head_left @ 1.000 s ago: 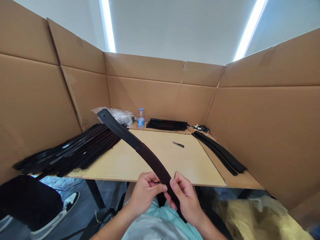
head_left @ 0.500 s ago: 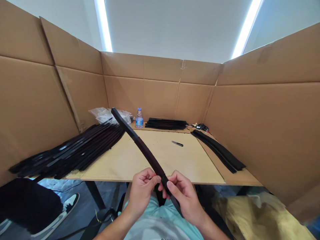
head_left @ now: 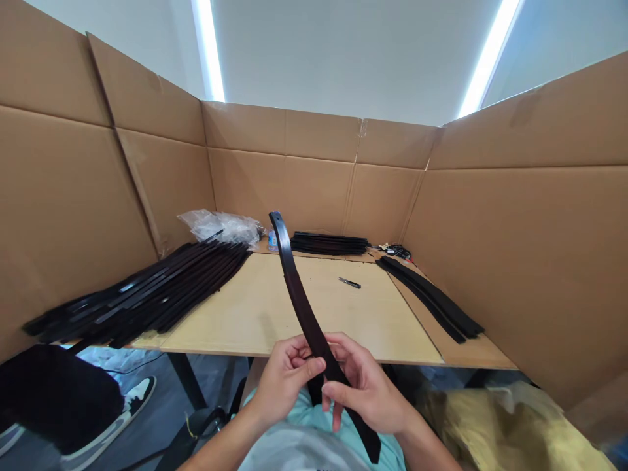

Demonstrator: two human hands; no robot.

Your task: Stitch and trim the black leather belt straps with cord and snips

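Both my hands hold a long dark leather strap (head_left: 300, 299) just in front of the table edge. It rises in a curve from them, with a small hole near its upper tip, and its lower end hangs down over my lap. My left hand (head_left: 284, 383) pinches it from the left side. My right hand (head_left: 366, 386) wraps it from the right, with its fingers bent around the strap. A small folding knife (head_left: 349, 282) lies on the pale wooden board (head_left: 373, 320), to the right of the strap and apart from it.
A large pile of dark straps (head_left: 147, 294) overhangs the table's left side. Smaller stacks lie at the back (head_left: 328, 244) and right (head_left: 426, 297). A plastic bag (head_left: 220, 227) and a water bottle (head_left: 273, 241) stand at the back. Cardboard walls (head_left: 515, 196) surround the table.
The strap's upper end has swung right from a leftward lean to nearly upright, and it now covers most of the water bottle. My right hand has closed in around the strap.
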